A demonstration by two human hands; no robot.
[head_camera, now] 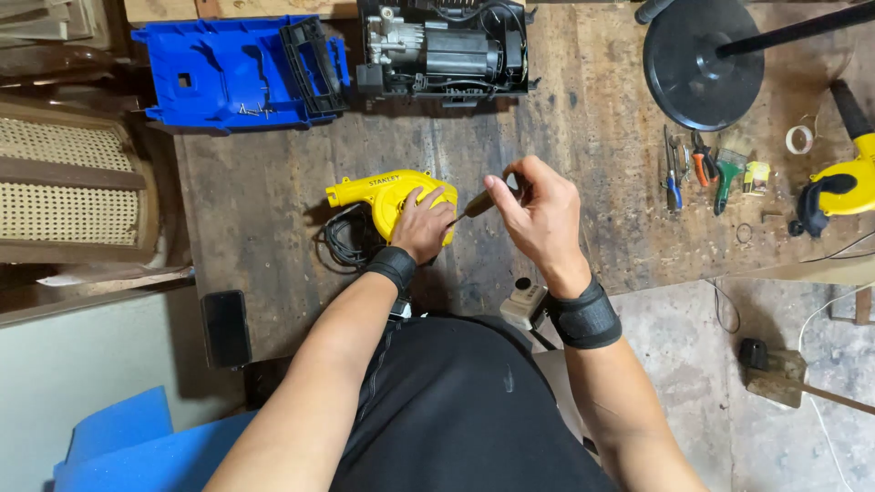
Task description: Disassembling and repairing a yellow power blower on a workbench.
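Left hand lies flat on top of the yellow blower, fingers spread and pressing on its round housing, not wrapped around it. Right hand is just beside the left, fingers clenched around the handle of a screwdriver; the shaft slants down and its tip meets the blower close by the left fingers. The blower rests on the wooden worktop, nozzle pointing away from the right fingers. A coiled black cord lies against the blower, below the left fingers' far side. Beyond both hands: blue plastic casing and an exposed black motor unit. Well apart from the right fingers, on the outer side: pliers, a brush, a tape roll.
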